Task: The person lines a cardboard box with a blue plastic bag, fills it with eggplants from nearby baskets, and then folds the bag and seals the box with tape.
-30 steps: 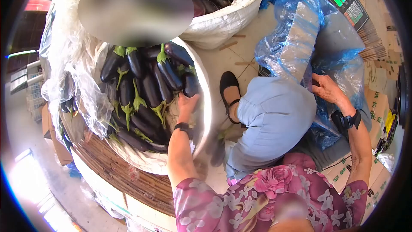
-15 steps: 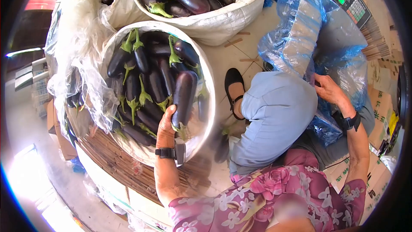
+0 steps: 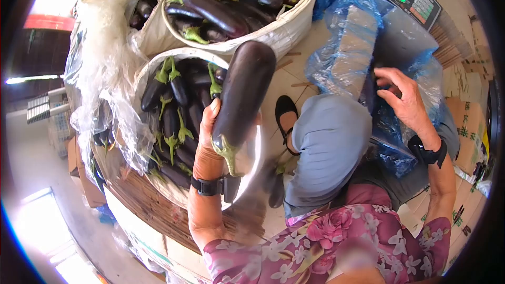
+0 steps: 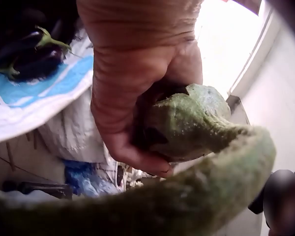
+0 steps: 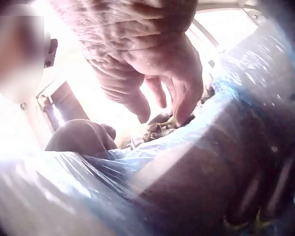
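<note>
Left hand grips an eggplant at the three-o'clock side of the sack; right hand hangs open. Likely lifting-out; next calls for steady support.

Floral pink top, black wristbands.

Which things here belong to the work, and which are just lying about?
Apparently in use:
- left hand, gripping an eggplant
- right hand, beside blue plastic
- nearer white container of eggplants

Probably lying about:
- thin sticks on the floor
- cardboard box
</note>
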The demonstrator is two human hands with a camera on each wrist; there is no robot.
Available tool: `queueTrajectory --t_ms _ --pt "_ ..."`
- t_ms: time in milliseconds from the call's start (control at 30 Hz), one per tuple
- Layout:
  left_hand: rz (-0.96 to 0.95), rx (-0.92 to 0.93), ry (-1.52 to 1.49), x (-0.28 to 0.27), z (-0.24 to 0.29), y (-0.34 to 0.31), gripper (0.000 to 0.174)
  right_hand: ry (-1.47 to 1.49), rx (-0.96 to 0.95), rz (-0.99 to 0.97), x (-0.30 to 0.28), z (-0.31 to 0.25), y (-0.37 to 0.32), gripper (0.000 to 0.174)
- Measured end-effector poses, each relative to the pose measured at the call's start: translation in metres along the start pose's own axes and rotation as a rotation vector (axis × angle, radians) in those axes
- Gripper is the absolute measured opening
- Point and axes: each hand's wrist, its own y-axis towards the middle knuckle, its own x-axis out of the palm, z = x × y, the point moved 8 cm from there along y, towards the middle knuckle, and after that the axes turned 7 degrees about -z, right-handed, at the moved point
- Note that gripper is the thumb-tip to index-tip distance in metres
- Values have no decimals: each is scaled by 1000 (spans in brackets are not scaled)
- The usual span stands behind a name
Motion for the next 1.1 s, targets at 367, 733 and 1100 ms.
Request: queueTrajectory --t_ms 367,733,1100 --pt "-467 -527 92 192 -60 95 89 -511 -718 545 -61 -88 14 68" --pt "-572 -26 1092 277 -49 149 108 459 -239 -132 -69 26 -4 60" --pt "-474 -254 1112 292 -111 174 70 63 78 -169 -80 88 -31 60"
